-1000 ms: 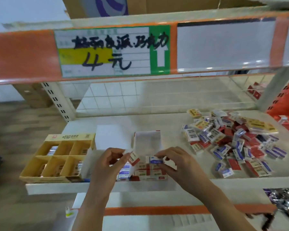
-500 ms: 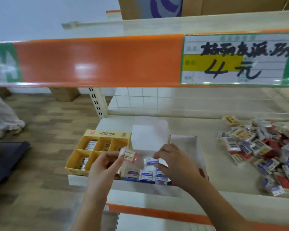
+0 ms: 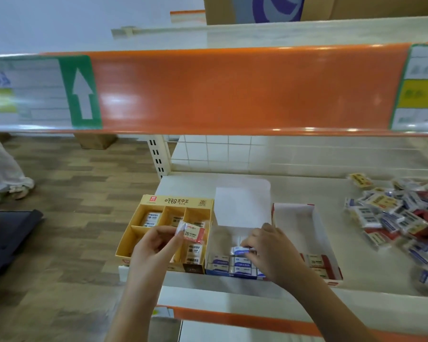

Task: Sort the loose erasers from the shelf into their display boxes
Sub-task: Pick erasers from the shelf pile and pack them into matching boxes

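Observation:
My left hand (image 3: pixel 156 245) pinches a red-and-white 2B eraser (image 3: pixel 192 233) above the yellow display box (image 3: pixel 143 213), whose compartments hold a few erasers. My right hand (image 3: pixel 269 248) pinches a blue-and-white eraser (image 3: pixel 240 251) inside the middle white box (image 3: pixel 242 206), over rows of blue erasers. To its right stands a red-and-white box (image 3: pixel 316 233) with some red erasers at its front. A heap of loose erasers (image 3: pixel 400 218) lies on the shelf at the far right.
An orange shelf rail (image 3: pixel 232 90) with price labels hangs overhead. A wire grid backs the shelf. At the left edge, a person's feet (image 3: pixel 8 188) stand on the wooden floor beside a dark mat (image 3: pixel 5 238).
The view has swung left. My left hand has carried the red eraser left, over the yellow box. My right hand has lowered the blue eraser into the middle box.

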